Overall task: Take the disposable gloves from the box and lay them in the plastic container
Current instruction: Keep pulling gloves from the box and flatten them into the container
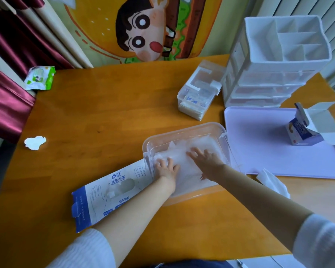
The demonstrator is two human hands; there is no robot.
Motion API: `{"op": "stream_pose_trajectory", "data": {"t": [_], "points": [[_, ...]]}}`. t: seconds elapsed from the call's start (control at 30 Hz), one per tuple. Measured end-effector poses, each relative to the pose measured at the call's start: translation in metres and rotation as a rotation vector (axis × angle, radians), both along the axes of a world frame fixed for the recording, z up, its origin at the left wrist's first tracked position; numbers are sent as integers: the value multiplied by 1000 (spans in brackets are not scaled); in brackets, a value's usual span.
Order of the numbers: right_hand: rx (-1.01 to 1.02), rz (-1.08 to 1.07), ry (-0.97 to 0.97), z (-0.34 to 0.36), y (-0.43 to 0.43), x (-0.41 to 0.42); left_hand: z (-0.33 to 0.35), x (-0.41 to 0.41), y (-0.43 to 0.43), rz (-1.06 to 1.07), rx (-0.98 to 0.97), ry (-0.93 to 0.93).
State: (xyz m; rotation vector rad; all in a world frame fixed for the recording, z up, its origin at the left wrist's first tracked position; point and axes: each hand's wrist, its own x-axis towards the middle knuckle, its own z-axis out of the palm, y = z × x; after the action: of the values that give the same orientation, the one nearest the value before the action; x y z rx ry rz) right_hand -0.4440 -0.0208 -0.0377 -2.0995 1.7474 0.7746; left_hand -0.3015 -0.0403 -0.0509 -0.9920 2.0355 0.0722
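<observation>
Along the left edge of the wooden bench (104, 105): one green-and-white wipe packet (40, 78) at the far corner; one crumpled white tissue (35, 142) nearer, well apart from it. Left of centre: one white-and-blue glove box (104, 194), lying flat with its printed face up, its far end touching the plastic container (182, 130). Centre: the container, clear and rectangular, held a pile of thin translucent disposable gloves (177, 151). The left grip (167, 168) lay palm down on the near left of the pile, fingers spread and straight. The right grip (207, 161) lay palm down just beside it on the right, fingers likewise spread, pressing the gloves flat. Behind the container: one small clear box (198, 93) holding flat packets. Right of that: one white drawer unit (275, 64) with a divided top. In front of the unit: one lilac tray (259, 144), bearing a small open carton (309, 128) standing with flaps up. Near the tray's front edge: one white tissue (273, 182), partly behind the right forearm.
</observation>
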Motion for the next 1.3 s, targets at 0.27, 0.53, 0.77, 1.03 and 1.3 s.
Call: {"op": "stream_pose_trajectory", "data": {"t": [0.27,0.53,0.77,1.03,1.3], "points": [[0,-59,75,-13,3,8,-3,6,-1,-27,29,-40],[58,-116,-108,3,1,-6,16,10,-7,-103,42,110],[-162,-169,-289,40,9,22,50,34,6,-165,-154,624],[-576,59,-756,56,38,99,55,135,29,404,-374,1032],[-265,200,-565,27,41,189,17,191,37,472,-145,525]]}}
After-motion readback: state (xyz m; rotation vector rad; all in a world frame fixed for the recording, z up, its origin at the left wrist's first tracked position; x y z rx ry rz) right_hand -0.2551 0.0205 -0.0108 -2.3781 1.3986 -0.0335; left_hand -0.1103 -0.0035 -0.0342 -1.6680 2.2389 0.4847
